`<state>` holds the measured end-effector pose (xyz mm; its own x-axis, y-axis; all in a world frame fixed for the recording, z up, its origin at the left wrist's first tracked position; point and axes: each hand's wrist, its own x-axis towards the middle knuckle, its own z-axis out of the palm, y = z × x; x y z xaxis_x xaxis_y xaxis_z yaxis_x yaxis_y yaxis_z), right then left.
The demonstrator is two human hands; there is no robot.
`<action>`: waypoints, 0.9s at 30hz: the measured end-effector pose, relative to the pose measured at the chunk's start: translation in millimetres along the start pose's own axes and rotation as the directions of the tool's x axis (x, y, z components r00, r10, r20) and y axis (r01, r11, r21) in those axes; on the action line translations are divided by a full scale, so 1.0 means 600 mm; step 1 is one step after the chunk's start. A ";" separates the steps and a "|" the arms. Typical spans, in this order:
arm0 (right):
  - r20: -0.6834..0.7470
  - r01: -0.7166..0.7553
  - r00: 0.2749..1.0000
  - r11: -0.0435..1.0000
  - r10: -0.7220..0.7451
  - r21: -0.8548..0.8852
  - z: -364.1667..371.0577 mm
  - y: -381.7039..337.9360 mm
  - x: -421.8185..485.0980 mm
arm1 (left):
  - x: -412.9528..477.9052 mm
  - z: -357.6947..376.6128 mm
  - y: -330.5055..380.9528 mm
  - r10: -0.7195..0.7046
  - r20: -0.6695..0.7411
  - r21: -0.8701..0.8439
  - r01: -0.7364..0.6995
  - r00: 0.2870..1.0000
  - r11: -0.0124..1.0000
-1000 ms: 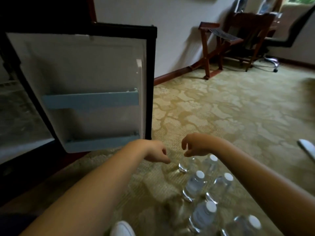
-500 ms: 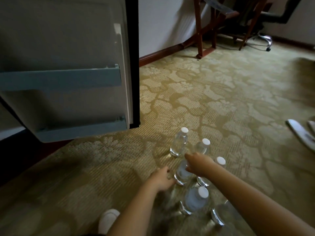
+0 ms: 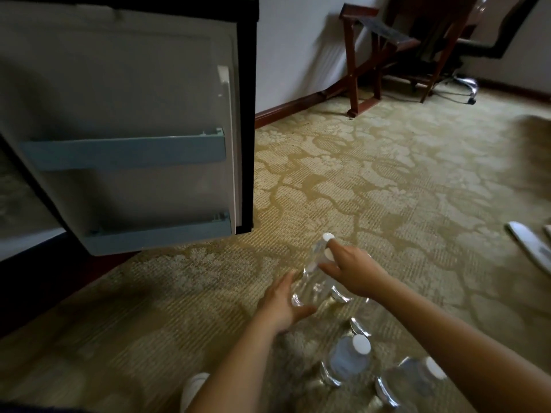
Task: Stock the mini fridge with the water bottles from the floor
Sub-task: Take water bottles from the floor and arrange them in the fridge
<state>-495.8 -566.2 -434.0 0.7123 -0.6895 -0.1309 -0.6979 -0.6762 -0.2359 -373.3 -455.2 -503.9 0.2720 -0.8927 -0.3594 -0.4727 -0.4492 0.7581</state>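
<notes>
Several clear water bottles with white caps stand in a cluster on the patterned carpet; one of them (image 3: 347, 363) is near the bottom of the view. My left hand (image 3: 281, 304) cups the base of a tilted water bottle (image 3: 310, 289) at the cluster's far end. My right hand (image 3: 353, 272) is closed over the necks of the bottles beside it, with white caps showing at its fingertips. The farthest cap (image 3: 328, 236) sticks out just past my right fingers. The mini fridge door (image 3: 128, 99) hangs open at the left, with two blue door shelves, the lower one (image 3: 158, 235) nearest the bottles.
The fridge's dark body and interior (image 3: 18, 204) fill the left edge. A wooden luggage rack (image 3: 366, 55) and an office chair (image 3: 465, 73) stand by the far wall. A white slipper (image 3: 533, 248) lies at the right. A white shoe tip (image 3: 193, 386) shows at the bottom.
Both hands came down from above the bottles onto the far end of the cluster. My left hand has closed round a bottle's base and my right hand has closed on the bottle necks.
</notes>
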 end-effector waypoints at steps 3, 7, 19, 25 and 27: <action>-0.072 0.070 0.995 0.997 -0.068 0.027 -0.045 -0.030 -0.001 | -0.005 -0.035 0.025 0.106 -0.084 0.024 -0.104 0.991 0.994; -0.151 0.167 0.975 0.986 -0.163 0.013 -0.102 -0.078 0.003 | -0.019 -0.108 0.063 0.224 -0.138 -0.012 -0.228 0.965 0.974; -0.306 0.433 0.867 0.899 -0.393 0.071 -0.213 -0.273 0.046 | -0.107 -0.386 0.103 0.323 -0.133 0.360 -0.258 0.937 0.897; -0.335 0.515 0.819 0.855 -0.466 0.068 -0.243 -0.382 0.080 | -0.161 -0.500 0.078 0.290 -0.215 0.452 -0.168 0.933 0.876; -0.327 0.547 0.797 0.836 -0.507 0.037 -0.243 -0.424 0.095 | -0.185 -0.535 0.062 0.275 -0.249 0.476 -0.130 0.929 0.870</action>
<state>-288.3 -471.3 -240.9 0.8977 -0.2916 0.3302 -0.1912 -0.9332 -0.3043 -152.2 -361.5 -261.2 0.3312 -0.9435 0.0103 -0.8455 -0.2919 0.4470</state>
